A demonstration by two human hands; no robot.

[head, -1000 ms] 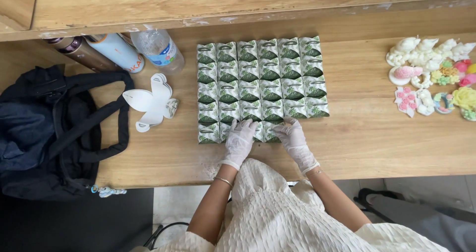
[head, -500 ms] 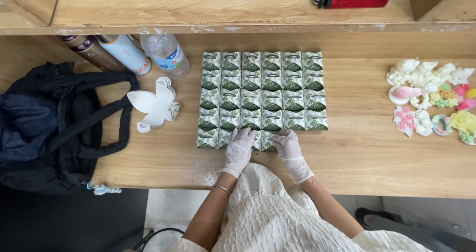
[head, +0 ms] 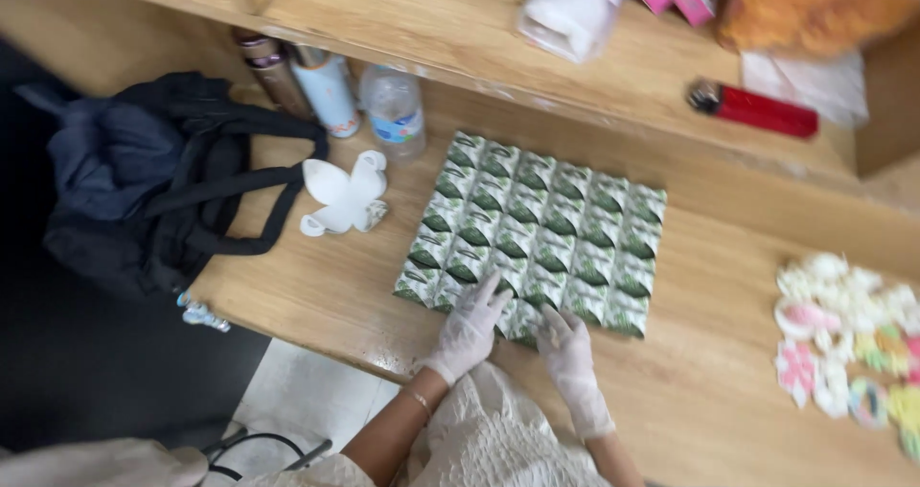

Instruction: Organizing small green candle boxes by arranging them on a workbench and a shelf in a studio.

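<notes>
A flat sheet of green and white leaf-printed packets (head: 537, 228), joined in rows, lies on the wooden table (head: 326, 286). Both my hands wear thin white gloves. My left hand (head: 470, 329) rests with fingers spread on the sheet's near edge. Just to its right, my right hand (head: 572, 362) touches the same near edge, fingers bent on the packets. Neither hand lifts the sheet.
A dark bag (head: 144, 180) sits at the table's left end, beside a white flower-shaped piece (head: 343, 197). A clear bottle (head: 395, 111) and cans (head: 321, 89) stand behind. Pastel flower shapes (head: 853, 343) lie at right. A red lighter (head: 757, 108) rests on the upper shelf.
The view has tilted and swung, so the sheet now lies at a slant. Both hands stay on the sheet's near edge, barely shifted.
</notes>
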